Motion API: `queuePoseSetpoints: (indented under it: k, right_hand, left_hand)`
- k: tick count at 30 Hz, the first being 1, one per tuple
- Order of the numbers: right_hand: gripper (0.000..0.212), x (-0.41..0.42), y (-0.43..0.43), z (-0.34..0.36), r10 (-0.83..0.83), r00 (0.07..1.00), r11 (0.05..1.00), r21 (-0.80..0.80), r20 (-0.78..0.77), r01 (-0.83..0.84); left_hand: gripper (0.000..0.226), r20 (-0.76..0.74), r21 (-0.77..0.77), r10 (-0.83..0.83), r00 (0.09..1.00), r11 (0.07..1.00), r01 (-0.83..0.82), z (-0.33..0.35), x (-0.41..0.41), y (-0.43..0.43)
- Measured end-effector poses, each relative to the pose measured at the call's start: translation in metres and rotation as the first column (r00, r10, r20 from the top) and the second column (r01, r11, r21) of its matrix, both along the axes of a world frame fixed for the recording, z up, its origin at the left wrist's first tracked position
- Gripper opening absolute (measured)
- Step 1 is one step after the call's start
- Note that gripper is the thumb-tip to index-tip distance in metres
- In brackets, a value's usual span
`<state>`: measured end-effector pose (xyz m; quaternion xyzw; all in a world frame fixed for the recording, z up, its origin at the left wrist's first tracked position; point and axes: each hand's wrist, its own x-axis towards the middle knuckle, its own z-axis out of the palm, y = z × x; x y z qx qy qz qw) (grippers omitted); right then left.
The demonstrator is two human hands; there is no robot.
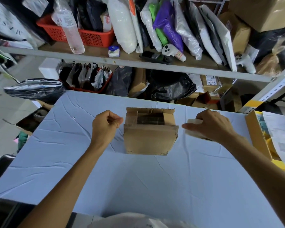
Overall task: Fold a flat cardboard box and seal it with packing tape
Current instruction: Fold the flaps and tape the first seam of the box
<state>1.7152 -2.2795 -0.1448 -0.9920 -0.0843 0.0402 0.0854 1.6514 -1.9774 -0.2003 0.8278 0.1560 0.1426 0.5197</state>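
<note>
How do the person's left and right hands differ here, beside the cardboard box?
The left hand sits left of the cardboard box; the right hand sits right of it. The left hand pinches thumb to forefinger on what seems a clear tape strip; the right hand wraps over the tape roll. Both are about level with the box's top.
</note>
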Motion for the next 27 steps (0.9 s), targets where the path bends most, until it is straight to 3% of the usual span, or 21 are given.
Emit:
queuePoseSetpoints:
  k: [6, 10, 19, 23, 27]
  right_hand:
    - [0.060, -0.003, 0.006, -0.010, -0.012, 0.992, 0.998, -0.066, 0.129, 0.020]
    - [0.063, -0.002, 0.015, -0.010, -0.022, 0.994, 0.996, -0.079, 0.110, 0.030]
    - [0.064, -0.001, 0.024, -0.016, -0.036, 0.992, 0.990, -0.130, 0.119, 0.052]
    - [0.065, 0.000, 0.026, -0.021, -0.045, 0.990, 0.991, -0.123, 0.135, 0.061]
    - [0.069, 0.000, 0.028, -0.022, -0.037, 0.992, 0.993, -0.108, 0.124, 0.051]
  left_hand:
    - [0.009, 0.064, 0.017, -0.060, 0.996, 0.998, 0.059, -0.013, -0.003, 0.002]
    - [0.017, 0.069, -0.045, -0.022, 0.997, 0.999, 0.025, -0.024, -0.008, 0.003]
    - [0.017, 0.173, 0.021, 0.070, 0.982, 0.997, -0.075, -0.036, -0.012, -0.004]
    - [0.026, 0.220, 0.049, 0.065, 0.973, 0.996, -0.078, -0.039, -0.011, -0.005]
    - [0.053, 0.197, 0.004, 0.028, 0.980, 1.000, -0.029, -0.039, -0.010, -0.005]
